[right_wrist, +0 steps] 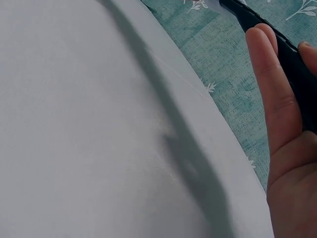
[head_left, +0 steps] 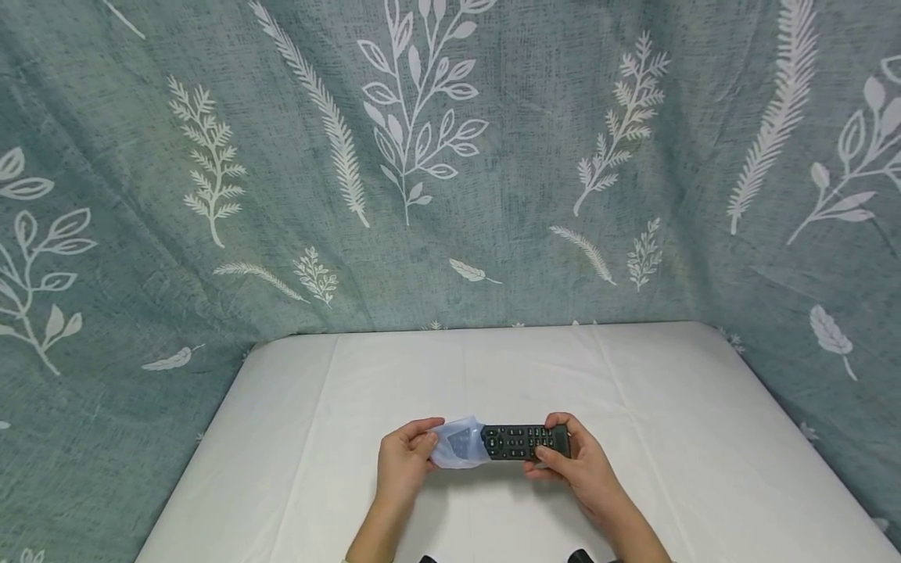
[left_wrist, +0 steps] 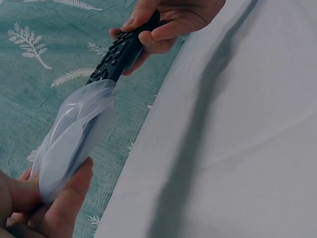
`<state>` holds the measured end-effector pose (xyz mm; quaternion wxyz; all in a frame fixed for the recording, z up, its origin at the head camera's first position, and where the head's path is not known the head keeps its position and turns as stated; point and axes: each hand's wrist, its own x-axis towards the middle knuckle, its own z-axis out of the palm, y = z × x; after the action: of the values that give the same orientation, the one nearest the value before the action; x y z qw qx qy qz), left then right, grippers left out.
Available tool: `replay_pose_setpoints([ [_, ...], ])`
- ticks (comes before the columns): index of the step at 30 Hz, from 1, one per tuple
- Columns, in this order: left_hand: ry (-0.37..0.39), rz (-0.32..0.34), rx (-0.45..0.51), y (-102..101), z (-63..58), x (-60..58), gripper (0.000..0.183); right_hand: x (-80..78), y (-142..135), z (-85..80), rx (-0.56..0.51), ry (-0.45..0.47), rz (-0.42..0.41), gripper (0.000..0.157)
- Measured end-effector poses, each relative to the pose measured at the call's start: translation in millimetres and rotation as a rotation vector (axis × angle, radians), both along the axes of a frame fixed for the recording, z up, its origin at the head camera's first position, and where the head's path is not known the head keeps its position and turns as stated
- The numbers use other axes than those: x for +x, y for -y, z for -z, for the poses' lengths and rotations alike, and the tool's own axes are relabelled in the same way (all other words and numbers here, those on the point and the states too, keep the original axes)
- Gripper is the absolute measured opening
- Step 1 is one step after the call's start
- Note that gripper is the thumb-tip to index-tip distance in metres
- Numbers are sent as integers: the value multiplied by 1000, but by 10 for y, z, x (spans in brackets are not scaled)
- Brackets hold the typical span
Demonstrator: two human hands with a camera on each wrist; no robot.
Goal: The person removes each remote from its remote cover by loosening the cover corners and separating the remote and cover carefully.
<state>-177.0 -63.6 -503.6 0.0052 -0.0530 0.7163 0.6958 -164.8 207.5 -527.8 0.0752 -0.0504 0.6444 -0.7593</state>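
A black remote control [head_left: 517, 442] is held level above the white table, its buttons facing up in the head view. My right hand [head_left: 580, 465] grips its bare right end, with the thumb on the button side. A translucent, pale plastic sleeve [head_left: 461, 443] covers the left end of the remote. My left hand [head_left: 406, 461] pinches that sleeve at its outer end. The left wrist view shows the loose, wrinkled sleeve [left_wrist: 74, 134] between thumb and fingers. In the right wrist view, my right hand's fingers [right_wrist: 275, 94] lie along the underside of the remote [right_wrist: 297, 74].
The table [head_left: 338, 500] is covered with a white cloth showing fold lines. A green curtain [head_left: 521, 180] with white leaf prints hangs behind it and along both sides. Shadows of the hands and remote fall on the cloth. Two small dark objects show at the bottom edge.
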Motion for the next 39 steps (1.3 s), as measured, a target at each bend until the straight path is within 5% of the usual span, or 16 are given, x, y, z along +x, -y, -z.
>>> replay_pose_setpoints([
  [39,16,64,23,100,-20,-58,24,4,-74,-112,51,-48,-23,46],
])
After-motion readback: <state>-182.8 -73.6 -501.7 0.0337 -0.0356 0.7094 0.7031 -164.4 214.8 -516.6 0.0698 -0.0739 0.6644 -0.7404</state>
